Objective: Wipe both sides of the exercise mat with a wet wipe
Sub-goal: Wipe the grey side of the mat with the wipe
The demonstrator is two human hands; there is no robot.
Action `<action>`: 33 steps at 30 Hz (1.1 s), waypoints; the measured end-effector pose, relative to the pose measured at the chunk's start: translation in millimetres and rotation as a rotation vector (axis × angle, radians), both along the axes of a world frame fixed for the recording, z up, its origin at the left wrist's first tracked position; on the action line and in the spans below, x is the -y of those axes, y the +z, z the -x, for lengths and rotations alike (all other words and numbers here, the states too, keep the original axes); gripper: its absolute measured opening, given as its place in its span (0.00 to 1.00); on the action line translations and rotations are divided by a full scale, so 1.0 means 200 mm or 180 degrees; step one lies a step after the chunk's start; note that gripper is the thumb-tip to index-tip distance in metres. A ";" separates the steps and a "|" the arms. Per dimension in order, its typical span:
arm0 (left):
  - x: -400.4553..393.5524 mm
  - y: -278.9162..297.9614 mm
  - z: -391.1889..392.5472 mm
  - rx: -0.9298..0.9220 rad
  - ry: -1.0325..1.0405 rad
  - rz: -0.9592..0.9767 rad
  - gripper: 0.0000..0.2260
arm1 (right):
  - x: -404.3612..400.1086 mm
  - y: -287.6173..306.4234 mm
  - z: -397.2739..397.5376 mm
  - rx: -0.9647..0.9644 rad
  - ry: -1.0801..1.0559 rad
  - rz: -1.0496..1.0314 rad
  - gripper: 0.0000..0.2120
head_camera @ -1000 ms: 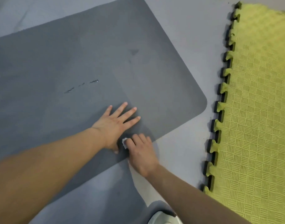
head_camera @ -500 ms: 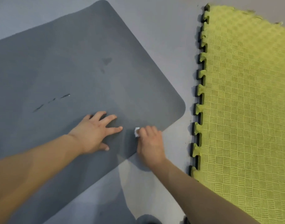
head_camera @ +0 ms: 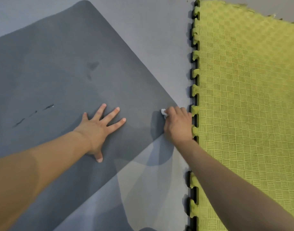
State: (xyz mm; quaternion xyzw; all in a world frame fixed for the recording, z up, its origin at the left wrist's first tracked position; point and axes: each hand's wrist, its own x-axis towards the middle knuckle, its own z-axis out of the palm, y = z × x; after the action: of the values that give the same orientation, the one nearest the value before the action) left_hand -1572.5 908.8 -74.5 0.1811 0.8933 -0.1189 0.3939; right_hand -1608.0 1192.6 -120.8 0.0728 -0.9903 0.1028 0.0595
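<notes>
The grey exercise mat (head_camera: 63,67) lies flat on the floor (head_camera: 151,30), set at an angle, with its rounded near corner just beside the yellow-green foam tiles (head_camera: 246,114). The main risk here looks like the mat sliding or its corner curling up: the wiping is at the very edge, and a firm stroke outward could drag the thin corner or run the wipe off onto the floor, picking up dirt. The wipe is also bunched very small, so it may cover little area and parts of the edge could be missed. The left hand (head_camera: 96,129) lies flat on the mat, fingers (head_camera: 115,111) straight and spread, pressing down and holding nothing. The right hand (head_camera: 178,125) sits at the mat's corner with its fingers curled tight around a crumpled white wet wipe (head_camera: 163,112), a bit of which shows past the knuckles, touching the mat.
</notes>
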 end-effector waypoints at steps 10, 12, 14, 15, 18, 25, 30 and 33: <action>0.02 0.02 0.05 0.0003 0.0084 -0.0346 0.46 | 0.23 -0.05 -0.27 0.0234 0.1549 0.0279 0.05; 0.02 0.03 0.05 -0.0001 0.0109 -0.0359 0.46 | 0.08 -0.05 -0.10 0.0072 0.1270 0.0123 0.06; 0.02 0.02 0.04 0.0019 0.0147 -0.0382 0.46 | -0.07 -0.05 0.04 -0.0050 0.0681 -0.0039 0.09; 0.02 0.02 0.04 0.0025 0.0161 -0.0397 0.46 | -0.12 -0.05 0.08 -0.0074 0.0409 -0.0089 0.07; 0.02 0.01 0.04 -0.0025 0.0177 -0.0444 0.47 | -0.13 -0.04 0.11 -0.0176 -0.0133 -0.0028 0.04; 0.01 0.03 0.07 -0.0339 0.0222 -0.0412 0.59 | 0.36 -0.04 -0.19 0.0255 0.0773 0.0583 0.06; 0.00 0.04 0.11 -0.0538 0.0399 0.0124 0.70 | 0.24 -0.06 -0.01 0.0041 0.1542 0.0291 0.07; 0.01 0.05 0.12 -0.0368 0.0740 0.0229 0.69 | 0.08 -0.06 0.23 -0.0047 0.0473 0.0129 0.04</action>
State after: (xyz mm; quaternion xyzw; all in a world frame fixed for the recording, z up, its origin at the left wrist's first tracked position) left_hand -1595.8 907.3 -65.2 0.0550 0.9246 -0.1145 0.3591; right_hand -1654.7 1176.0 -133.4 0.1456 -0.9794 0.1264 0.0604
